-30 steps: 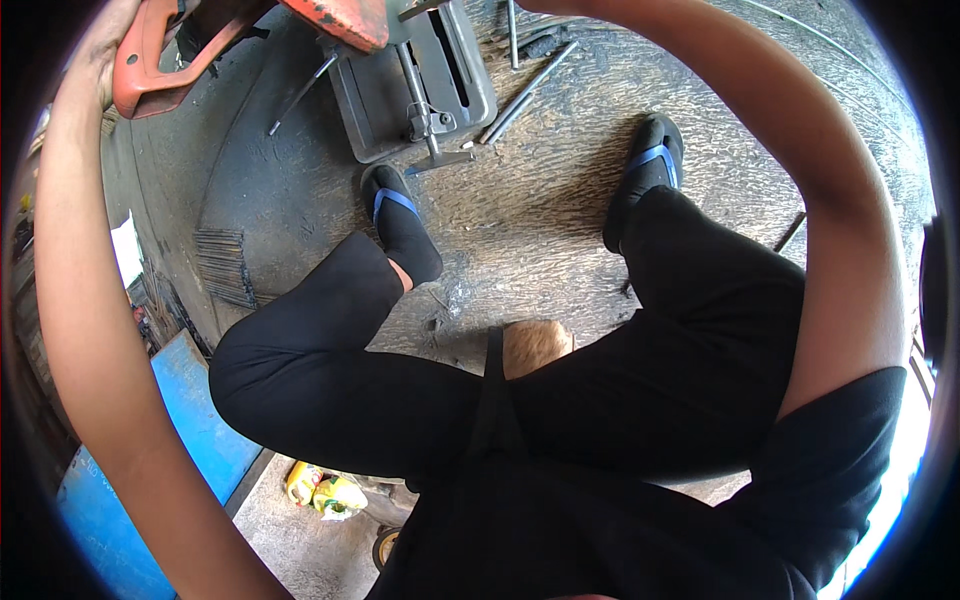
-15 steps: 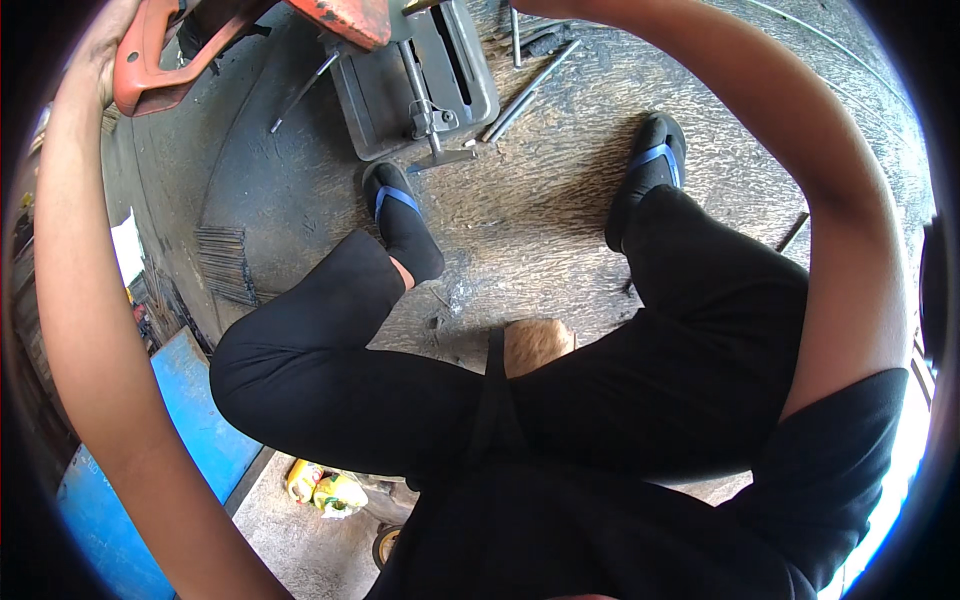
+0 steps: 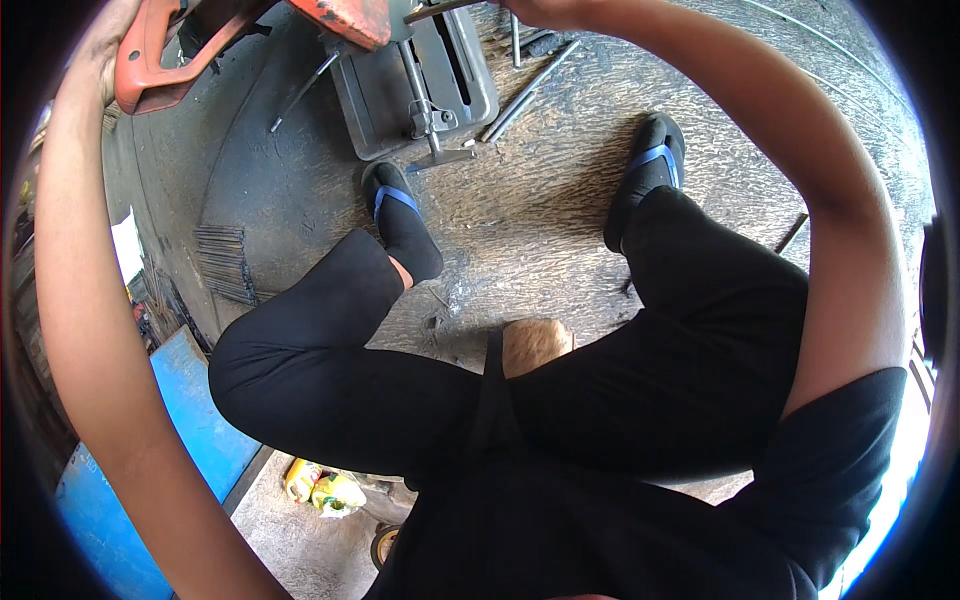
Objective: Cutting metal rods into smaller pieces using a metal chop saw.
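- The floor (image 3: 500, 240) fills most of the view from here, grimy and rough, with the person's two feet planted wide on it in blue-strapped sandals.
- The blue panel (image 3: 200, 400) lies off to the left, partly hidden by the person's left forearm.
- The cut-off machine (image 3: 368, 105) stands on the floor just ahead of the left foot, grey base and screw clamp showing, upper part out of sight.
- The left hand (image 3: 95, 55) is wrapped around the machine's orange handle (image 3: 130, 72).
- The right hand (image 3: 545, 8) is mostly out of sight, so I cannot tell whether its fingers are closed. The metal bar (image 3: 440, 10) between it and the machine shows more length than half a second ago (a small shift, easily missed), suggesting the bar is being adjusted there.
- The packets (image 3: 338, 496), yellow and white, sit past the left thigh; their print, like the panel's faint marks, gives me no brand or label I can make out.
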Demonstrator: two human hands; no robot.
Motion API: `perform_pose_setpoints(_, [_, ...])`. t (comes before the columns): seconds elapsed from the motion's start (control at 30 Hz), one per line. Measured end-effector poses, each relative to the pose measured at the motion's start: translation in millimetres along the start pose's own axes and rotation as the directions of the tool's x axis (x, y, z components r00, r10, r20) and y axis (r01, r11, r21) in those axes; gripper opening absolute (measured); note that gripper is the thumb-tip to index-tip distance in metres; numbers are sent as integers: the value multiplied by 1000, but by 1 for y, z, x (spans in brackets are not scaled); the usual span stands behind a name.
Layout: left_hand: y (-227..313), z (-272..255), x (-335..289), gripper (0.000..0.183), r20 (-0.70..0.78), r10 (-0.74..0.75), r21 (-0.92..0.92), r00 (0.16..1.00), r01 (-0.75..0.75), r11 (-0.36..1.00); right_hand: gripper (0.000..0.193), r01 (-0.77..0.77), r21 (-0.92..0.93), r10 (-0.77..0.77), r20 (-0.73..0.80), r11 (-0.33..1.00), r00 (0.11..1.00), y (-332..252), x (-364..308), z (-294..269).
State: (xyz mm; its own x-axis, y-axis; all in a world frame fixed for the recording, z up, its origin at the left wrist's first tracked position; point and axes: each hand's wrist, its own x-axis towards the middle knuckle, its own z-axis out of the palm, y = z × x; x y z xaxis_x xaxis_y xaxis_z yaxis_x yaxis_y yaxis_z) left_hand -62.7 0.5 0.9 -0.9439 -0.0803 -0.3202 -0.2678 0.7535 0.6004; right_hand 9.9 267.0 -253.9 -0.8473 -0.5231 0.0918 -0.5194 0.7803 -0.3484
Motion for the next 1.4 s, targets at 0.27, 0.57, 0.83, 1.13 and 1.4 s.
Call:
perform_pose_setpoints(0.27, [0,0,-6,30,-55,-70,-54,996,67,996,23,43,306,-47,6,951,999,8,-8,11])
perform_pose_setpoints(0.57, [3,1,-3,30,104,-40,-43,994,45,998,25,-51,461,-46,198,886,979,26,-13,14])
perform_pose_setpoints(0.83, [0,1,-5,36,3,-28,-17,1000,28,999,17,-461,551,113,550,696,828,24,-12,-1])
perform_pose_setpoints(1.13, [-4,-5,3,38,66,-34,-10,997,35,999,23,-455,560,154,502,692,851,30,-4,10])
perform_pose_setpoints(1.4, [-2,-1,-2,38,55,-29,-4,998,30,1000,29,-457,621,166,469,636,868,39,14,24])
